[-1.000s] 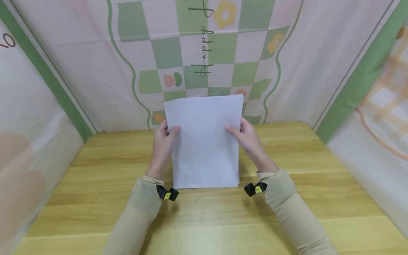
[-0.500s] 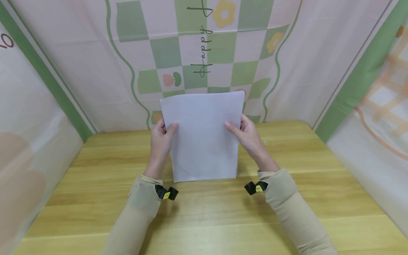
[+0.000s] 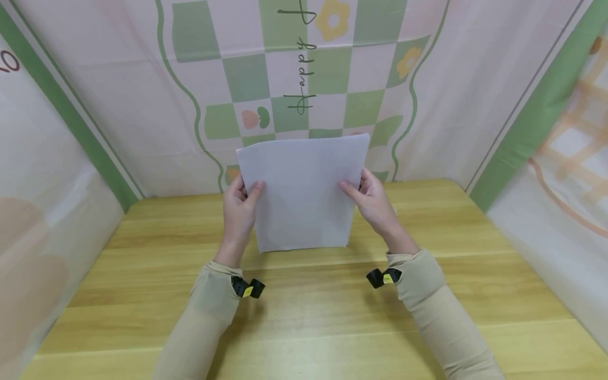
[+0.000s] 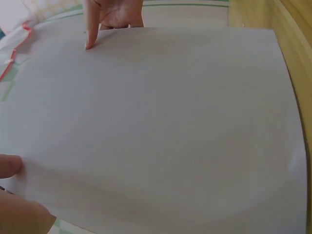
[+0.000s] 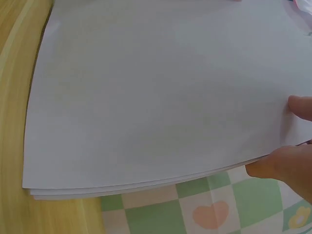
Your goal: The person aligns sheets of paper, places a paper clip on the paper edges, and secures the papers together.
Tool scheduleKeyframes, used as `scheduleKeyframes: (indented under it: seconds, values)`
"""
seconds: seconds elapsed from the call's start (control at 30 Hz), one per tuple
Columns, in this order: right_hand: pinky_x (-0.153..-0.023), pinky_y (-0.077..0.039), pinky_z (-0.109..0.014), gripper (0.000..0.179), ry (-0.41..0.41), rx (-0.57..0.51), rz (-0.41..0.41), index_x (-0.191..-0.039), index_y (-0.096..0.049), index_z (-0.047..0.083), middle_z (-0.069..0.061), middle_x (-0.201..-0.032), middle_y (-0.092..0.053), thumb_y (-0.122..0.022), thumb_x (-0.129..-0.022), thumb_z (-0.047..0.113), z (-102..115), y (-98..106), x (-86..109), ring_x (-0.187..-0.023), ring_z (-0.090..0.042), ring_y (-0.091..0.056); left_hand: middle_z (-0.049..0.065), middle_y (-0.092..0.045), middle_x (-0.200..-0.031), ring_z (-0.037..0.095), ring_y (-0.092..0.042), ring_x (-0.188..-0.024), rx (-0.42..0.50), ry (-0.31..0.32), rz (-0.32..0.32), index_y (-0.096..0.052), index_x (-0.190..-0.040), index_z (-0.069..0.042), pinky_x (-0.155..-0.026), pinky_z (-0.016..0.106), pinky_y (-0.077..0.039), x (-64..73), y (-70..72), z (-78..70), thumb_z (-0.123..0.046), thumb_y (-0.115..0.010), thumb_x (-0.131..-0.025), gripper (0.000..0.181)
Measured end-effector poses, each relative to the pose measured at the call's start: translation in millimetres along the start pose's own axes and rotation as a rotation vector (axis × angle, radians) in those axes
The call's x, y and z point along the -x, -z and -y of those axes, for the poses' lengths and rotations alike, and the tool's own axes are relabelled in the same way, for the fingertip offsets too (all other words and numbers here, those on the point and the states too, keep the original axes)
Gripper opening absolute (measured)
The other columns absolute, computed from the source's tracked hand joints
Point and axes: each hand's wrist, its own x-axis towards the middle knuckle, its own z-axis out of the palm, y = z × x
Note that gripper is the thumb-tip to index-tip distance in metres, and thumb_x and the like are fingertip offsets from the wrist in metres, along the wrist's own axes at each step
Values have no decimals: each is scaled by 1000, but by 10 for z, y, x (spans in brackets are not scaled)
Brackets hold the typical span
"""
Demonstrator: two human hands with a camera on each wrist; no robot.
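Note:
A stack of white paper sheets is held up between both hands, its face toward the head camera. The left hand grips the left edge, thumb on the front and fingers behind. On the opposite edge the right hand grips in the same way. The right wrist view shows several layered edges along the side of the stack, slightly uneven. In the left wrist view, the sheets look blank, and the far hand's thumb presses their upper edge. Fingers behind the paper are mostly hidden.
A wooden table lies beneath the hands. Behind it hangs a patterned cloth with green checks, and cloth walls stand on both sides. A tiny pale item lies on the table, right of the right hand, partly hidden.
The lower edge of the paper stack has risen and the top has tipped away toward the back cloth. Both hands have moved slightly up and apart, keeping their grip.

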Motion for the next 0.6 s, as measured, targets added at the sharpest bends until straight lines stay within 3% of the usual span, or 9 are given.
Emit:
scheduleKeyframes:
  seconds: [0.6]
  values:
    - [-95, -46, -25, 46, 28, -28, 25, -141, -38, 6, -12, -132, -51, -52, -98, 13, 14, -11, 8, -115, -16, -55, 19, -65, -116, 11, -65, -97, 0, -41, 1, -57, -121, 3, -86, 26, -50, 4, 26, 23, -7, -56, -94, 29]
